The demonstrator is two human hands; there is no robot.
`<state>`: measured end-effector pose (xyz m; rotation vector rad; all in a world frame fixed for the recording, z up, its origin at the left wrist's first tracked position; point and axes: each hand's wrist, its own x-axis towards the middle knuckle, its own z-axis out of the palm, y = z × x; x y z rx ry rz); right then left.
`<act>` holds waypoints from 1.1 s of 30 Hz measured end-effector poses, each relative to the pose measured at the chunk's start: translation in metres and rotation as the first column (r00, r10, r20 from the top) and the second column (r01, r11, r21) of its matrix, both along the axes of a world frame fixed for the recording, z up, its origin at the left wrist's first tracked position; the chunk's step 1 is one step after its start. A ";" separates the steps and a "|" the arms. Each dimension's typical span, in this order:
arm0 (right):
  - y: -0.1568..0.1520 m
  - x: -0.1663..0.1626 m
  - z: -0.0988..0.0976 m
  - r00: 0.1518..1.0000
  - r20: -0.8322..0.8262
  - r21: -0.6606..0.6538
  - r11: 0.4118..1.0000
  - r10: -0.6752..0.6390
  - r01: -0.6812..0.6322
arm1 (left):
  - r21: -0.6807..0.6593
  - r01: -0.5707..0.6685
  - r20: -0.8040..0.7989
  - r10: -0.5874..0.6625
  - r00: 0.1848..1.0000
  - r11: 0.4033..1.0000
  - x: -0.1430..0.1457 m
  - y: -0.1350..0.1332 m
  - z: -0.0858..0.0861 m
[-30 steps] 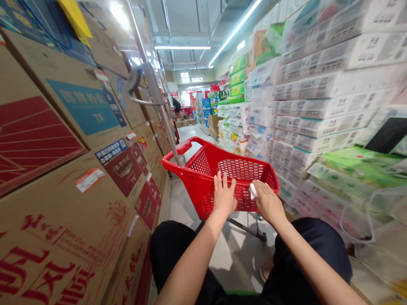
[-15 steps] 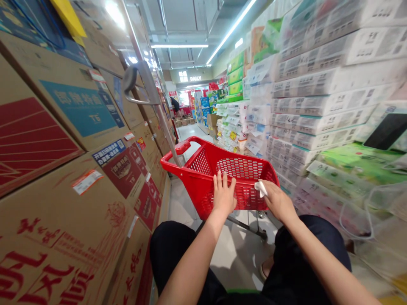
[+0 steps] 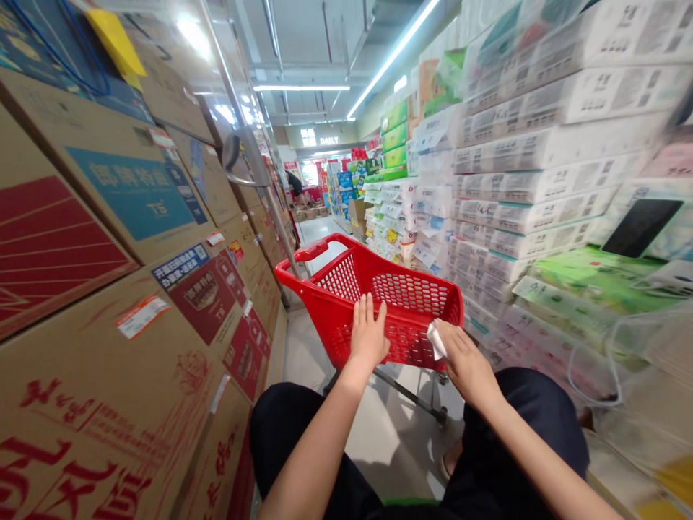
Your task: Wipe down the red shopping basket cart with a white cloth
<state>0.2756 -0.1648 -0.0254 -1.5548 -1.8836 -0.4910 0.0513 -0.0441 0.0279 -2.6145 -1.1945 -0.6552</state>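
Red plastic trolley basket point(image 3: 411, 296), perforated lattice walls, smooth rounded rim, stood in aisle between printed cardboard cartons point(image 3: 108, 217) and film-wrapped tissue packs point(image 3: 541, 173), left hand point(image 3: 368, 336) lay flat, fingers unclenched, on near rim, right hand point(image 3: 465, 361) pinched crumpled white wipe point(image 3: 436, 341) against same rim.

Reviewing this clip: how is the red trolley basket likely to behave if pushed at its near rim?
The red trolley basket looks empty and perforated plastic, so probably light. It rides on a wheeled frame, so it would likely roll away. The left hand resting on its rim probably steadies it.
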 end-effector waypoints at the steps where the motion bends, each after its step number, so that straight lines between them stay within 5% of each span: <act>1: -0.002 -0.009 0.000 1.000 0.001 0.004 1.000 0.011 -0.011 | -0.008 0.030 0.000 -0.030 1.000 1.000 0.004 -0.004 -0.003; 8: -0.007 -0.022 0.012 0.972 -0.043 -0.090 0.968 0.232 -0.235 | -0.025 0.163 0.064 -0.161 0.985 0.986 0.019 -0.034 -0.024; 14: -0.003 0.005 0.010 0.970 -0.161 -0.077 0.978 0.180 -0.194 | -0.058 0.162 0.063 -0.158 0.985 0.985 0.001 -0.024 -0.020; 22: -0.009 -0.058 0.012 0.952 -0.050 -0.086 0.948 0.303 -0.306 | -0.056 0.124 0.105 -0.118 0.987 0.991 0.004 -0.026 -0.023; 33: 0.028 0.022 0.005 0.956 -0.191 -0.068 0.969 0.223 -0.240 | -0.110 0.170 0.158 -0.152 0.976 0.979 0.003 -0.026 -0.025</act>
